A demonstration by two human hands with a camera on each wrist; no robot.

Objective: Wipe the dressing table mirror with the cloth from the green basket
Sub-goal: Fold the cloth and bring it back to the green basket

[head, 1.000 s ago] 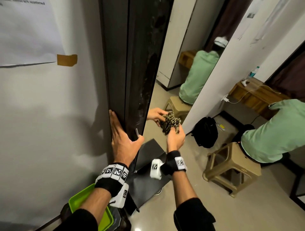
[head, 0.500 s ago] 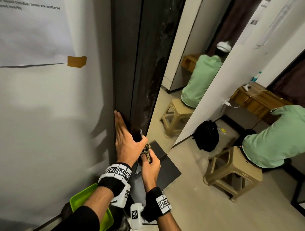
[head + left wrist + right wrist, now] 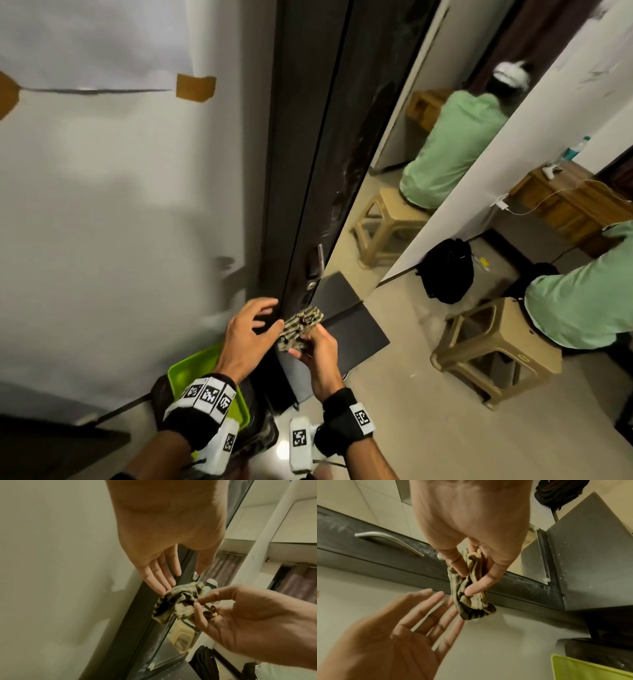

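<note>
Bunching cloth between both hands.

Pale tiled floor carried everything. Beige plastic stool stood on it well right of fingers, black backpack sat on floor beyond it by wall. Green basket sat low, just below left-hand fingers; its support hidden.

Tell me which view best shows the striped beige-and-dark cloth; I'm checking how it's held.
The right wrist view: the striped beige-and-dark cloth fills the centre, pinched between the right hand thumb and fingers. The left wrist view shows it bunched, partly behind fingers. The head view shows it small, between both hands.
</note>
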